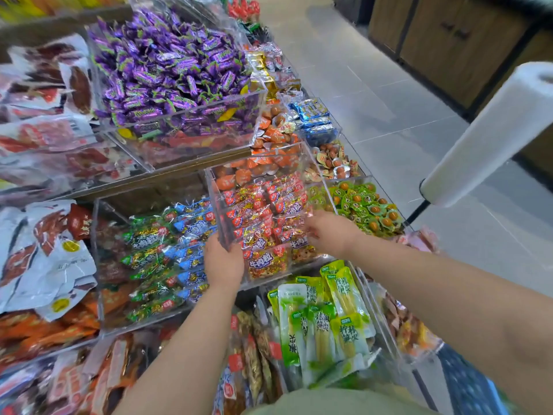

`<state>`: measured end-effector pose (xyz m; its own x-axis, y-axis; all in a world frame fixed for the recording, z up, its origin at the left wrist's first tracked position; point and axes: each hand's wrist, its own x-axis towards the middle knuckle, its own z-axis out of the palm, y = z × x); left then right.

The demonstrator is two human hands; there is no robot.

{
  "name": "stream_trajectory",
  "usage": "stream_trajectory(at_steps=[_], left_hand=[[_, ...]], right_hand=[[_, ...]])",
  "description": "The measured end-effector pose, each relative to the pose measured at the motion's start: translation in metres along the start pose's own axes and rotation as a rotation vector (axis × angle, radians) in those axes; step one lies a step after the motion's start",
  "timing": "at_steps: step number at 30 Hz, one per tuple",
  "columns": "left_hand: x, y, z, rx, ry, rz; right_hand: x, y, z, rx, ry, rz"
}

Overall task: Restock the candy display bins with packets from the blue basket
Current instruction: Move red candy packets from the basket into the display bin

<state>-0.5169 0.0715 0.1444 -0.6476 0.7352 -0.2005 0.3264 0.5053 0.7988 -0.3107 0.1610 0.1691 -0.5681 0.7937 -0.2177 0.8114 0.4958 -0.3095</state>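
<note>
The clear bin (210,176) of red packets (263,211) sits tilted in the middle of the display, held between both hands. The left hand (223,262) grips its near left corner, fingers curled round the wall. The right hand (329,232) holds its right wall, fingers hooked at the rim against the packets, though they are blurred. The bin is packed nearly full, the red packets lying in rough rows.

Just left of the bin stands a larger clear box (98,265) with green and blue packets (167,250) stacked on their sides. Just nearer than the bin lie long green pouches (323,319), upright in their own clear compartment. To the bin's right is a heap of round green-wrapped sweets (365,208). Beyond the bin are orange-wrapped pieces (269,133), and further beyond, to the left, a big heap of purple candies (170,70). Well to the right of the bin a white roll of plastic bags (490,133) juts over the grey tiled floor (374,100). At the near right corner of the view something blue and patterned (466,381) shows — too little of it to tell what it is.
</note>
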Motion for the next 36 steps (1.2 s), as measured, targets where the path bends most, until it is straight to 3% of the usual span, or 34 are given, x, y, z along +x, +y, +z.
stream_trajectory(at_steps=[3, 6, 9, 13, 17, 19, 29, 36], left_hand=[[-0.03, 0.007, -0.001, 0.016, 0.129, 0.08], [-0.064, 0.01, 0.01, 0.256, 0.119, 0.277], [-0.096, 0.01, 0.038, 0.269, -0.163, 0.417], [-0.144, 0.006, 0.086, 0.328, -0.6, 0.265], [-0.202, -0.006, 0.137, 0.475, -0.942, 0.147], [-0.235, -0.01, 0.161, 0.483, -1.041, 0.164], [-0.387, -0.007, 0.279, 0.814, -1.357, 0.139], [-0.444, 0.02, 0.35, 1.014, -1.507, 0.165]], right_hand=[[-0.043, 0.008, 0.001, 0.165, 0.132, 0.061], [-0.088, 0.025, 0.017, 0.293, 0.217, 0.135], [-0.135, 0.044, 0.045, 0.413, 0.262, 0.327], [-0.202, 0.07, 0.092, 0.612, 0.211, 0.635], [-0.274, 0.1, 0.143, 0.813, -0.201, 0.828], [-0.315, 0.115, 0.164, 0.994, -0.316, 0.935], [-0.49, 0.186, 0.191, 1.133, -0.094, 1.236], [-0.549, 0.218, 0.212, 1.431, 0.214, 1.494]])
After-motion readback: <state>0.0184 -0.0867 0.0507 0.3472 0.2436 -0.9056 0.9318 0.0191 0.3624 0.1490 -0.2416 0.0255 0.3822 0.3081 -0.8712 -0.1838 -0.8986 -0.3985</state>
